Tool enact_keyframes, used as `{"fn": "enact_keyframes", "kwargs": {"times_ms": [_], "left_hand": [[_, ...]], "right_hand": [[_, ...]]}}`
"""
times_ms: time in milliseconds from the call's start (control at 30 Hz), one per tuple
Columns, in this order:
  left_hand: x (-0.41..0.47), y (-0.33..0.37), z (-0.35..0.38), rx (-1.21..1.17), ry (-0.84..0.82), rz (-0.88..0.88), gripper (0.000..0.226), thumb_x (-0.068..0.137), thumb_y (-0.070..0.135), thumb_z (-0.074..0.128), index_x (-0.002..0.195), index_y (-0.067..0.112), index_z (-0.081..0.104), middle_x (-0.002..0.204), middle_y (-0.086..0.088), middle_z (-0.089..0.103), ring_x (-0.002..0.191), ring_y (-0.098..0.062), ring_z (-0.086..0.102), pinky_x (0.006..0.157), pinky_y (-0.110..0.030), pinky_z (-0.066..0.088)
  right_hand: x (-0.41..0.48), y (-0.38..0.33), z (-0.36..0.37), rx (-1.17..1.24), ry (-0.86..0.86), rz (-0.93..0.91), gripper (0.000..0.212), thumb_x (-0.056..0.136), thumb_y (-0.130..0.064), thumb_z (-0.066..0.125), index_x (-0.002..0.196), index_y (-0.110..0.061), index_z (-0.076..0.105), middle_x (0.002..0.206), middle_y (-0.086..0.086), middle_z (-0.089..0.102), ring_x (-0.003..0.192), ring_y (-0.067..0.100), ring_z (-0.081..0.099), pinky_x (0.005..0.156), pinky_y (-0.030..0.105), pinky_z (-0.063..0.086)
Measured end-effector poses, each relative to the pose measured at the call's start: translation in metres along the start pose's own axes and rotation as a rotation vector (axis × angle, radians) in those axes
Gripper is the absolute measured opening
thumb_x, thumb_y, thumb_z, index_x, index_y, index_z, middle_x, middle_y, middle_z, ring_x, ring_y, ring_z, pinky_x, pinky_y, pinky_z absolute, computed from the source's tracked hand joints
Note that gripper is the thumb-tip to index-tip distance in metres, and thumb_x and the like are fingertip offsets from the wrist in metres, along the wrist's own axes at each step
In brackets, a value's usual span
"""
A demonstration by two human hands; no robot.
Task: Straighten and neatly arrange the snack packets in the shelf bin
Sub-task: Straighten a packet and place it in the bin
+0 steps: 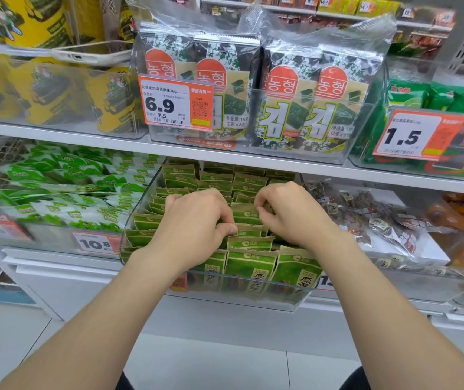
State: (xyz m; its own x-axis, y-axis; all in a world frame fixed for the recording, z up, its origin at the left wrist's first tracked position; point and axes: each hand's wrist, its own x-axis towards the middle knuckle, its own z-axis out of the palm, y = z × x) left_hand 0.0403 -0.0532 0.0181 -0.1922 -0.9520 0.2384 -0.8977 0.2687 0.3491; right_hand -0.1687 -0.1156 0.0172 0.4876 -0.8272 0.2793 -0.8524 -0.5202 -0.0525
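Snack packets (250,263): small green pouches with kraft-brown tops, upright in roughly three front-to-back rows. They filled the clear bin (287,305) on the lower shelf. Front row faced out and level; tops in the centre row further back sat uneven.

Left hand (197,218) was mid-bin, fingers (226,229) curled, thumb and fingertips pinched on a packet top in the centre row. Right hand (290,212) was just beside it, fingers curled and pinched on a packet top slightly further back.

Bin was packed tight, little slack between rows. Upper shelf (225,157) edge overhung the rear packets. Green-and-white packs (65,198) sat close on the left, bags of brown snacks (366,218) close on the right. Floor (197,356) in front was open.
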Motion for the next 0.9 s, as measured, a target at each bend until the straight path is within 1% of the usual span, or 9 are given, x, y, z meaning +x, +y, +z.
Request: {"fn": "enact_keyframes", "kwargs": {"times_ms": [100,200,333,367,433,533,700,833,900], "left_hand": [[0.001,0.001,0.002,-0.031,0.039,-0.012,0.015,0.101,0.047,0.067,0.092,0.037,0.073,0.111,0.020,0.063,0.111,-0.012,0.061,0.108,-0.051,0.032],[0.004,0.003,0.003,-0.063,0.036,-0.030,0.014,0.103,0.046,0.064,0.095,0.037,0.071,0.110,0.018,0.065,0.112,-0.014,0.060,0.102,-0.047,0.030],[0.008,0.004,0.007,-0.015,-0.060,-0.085,0.015,0.101,0.051,0.065,0.094,0.040,0.073,0.111,0.016,0.068,0.120,-0.023,0.053,0.101,-0.052,0.034],[0.009,0.004,0.009,-0.008,-0.074,-0.099,0.016,0.100,0.052,0.065,0.094,0.040,0.074,0.111,0.015,0.069,0.120,-0.025,0.051,0.100,-0.053,0.035],[0.010,0.004,0.011,-0.006,-0.071,-0.110,0.018,0.100,0.053,0.065,0.090,0.039,0.073,0.105,0.014,0.069,0.117,-0.025,0.050,0.096,-0.051,0.033],[0.009,0.004,0.011,0.008,-0.040,-0.088,0.022,0.099,0.053,0.066,0.085,0.038,0.072,0.099,0.014,0.069,0.110,-0.022,0.053,0.094,-0.048,0.030],[0.007,0.003,0.007,-0.002,-0.053,-0.063,0.025,0.098,0.055,0.067,0.083,0.036,0.070,0.104,0.017,0.063,0.107,-0.020,0.052,0.096,-0.049,0.033],[0.010,0.001,0.005,-0.073,-0.072,-0.074,0.024,0.097,0.056,0.068,0.082,0.037,0.070,0.108,0.018,0.064,0.115,-0.021,0.053,0.101,-0.053,0.034],[0.012,0.001,0.004,-0.055,-0.109,-0.101,0.023,0.095,0.057,0.070,0.082,0.038,0.073,0.116,0.016,0.067,0.125,-0.024,0.053,0.105,-0.056,0.034]], "right_hand": [[0.003,0.002,0.006,0.038,0.084,0.059,0.013,0.098,-0.021,0.061,0.102,-0.022,0.073,0.093,-0.003,0.074,0.088,0.025,0.070,0.075,0.043,0.059],[0.005,0.008,0.010,0.094,0.095,0.080,0.013,0.099,-0.023,0.065,0.111,-0.025,0.070,0.096,-0.004,0.075,0.091,0.024,0.071,0.075,0.043,0.059],[0.003,0.011,0.009,0.231,-0.085,0.068,0.064,0.084,-0.036,0.088,0.138,-0.037,0.052,0.125,-0.002,0.074,0.117,0.019,0.067,0.100,0.044,0.056],[0.004,0.011,0.011,0.207,-0.121,0.061,0.069,0.084,-0.039,0.087,0.144,-0.038,0.053,0.131,-0.002,0.072,0.123,0.020,0.066,0.105,0.045,0.053],[0.007,0.011,0.013,0.127,-0.159,0.040,0.058,0.090,-0.043,0.081,0.144,-0.037,0.061,0.136,-0.004,0.072,0.130,0.026,0.064,0.110,0.049,0.050],[0.008,0.010,0.008,0.182,-0.158,0.030,0.040,0.095,-0.033,0.080,0.134,-0.028,0.073,0.133,-0.005,0.074,0.131,0.025,0.064,0.110,0.042,0.050],[0.012,0.013,0.009,0.192,-0.147,0.023,0.034,0.093,-0.025,0.082,0.126,-0.017,0.078,0.131,0.000,0.074,0.133,0.025,0.063,0.111,0.040,0.051],[0.016,0.018,0.008,0.251,-0.101,0.058,0.032,0.091,-0.029,0.084,0.123,-0.022,0.080,0.124,-0.004,0.078,0.124,0.025,0.067,0.106,0.043,0.054],[0.018,0.018,0.008,0.265,-0.136,0.047,0.026,0.093,-0.032,0.082,0.118,-0.025,0.082,0.111,-0.011,0.080,0.110,0.018,0.070,0.098,0.040,0.055]]}}
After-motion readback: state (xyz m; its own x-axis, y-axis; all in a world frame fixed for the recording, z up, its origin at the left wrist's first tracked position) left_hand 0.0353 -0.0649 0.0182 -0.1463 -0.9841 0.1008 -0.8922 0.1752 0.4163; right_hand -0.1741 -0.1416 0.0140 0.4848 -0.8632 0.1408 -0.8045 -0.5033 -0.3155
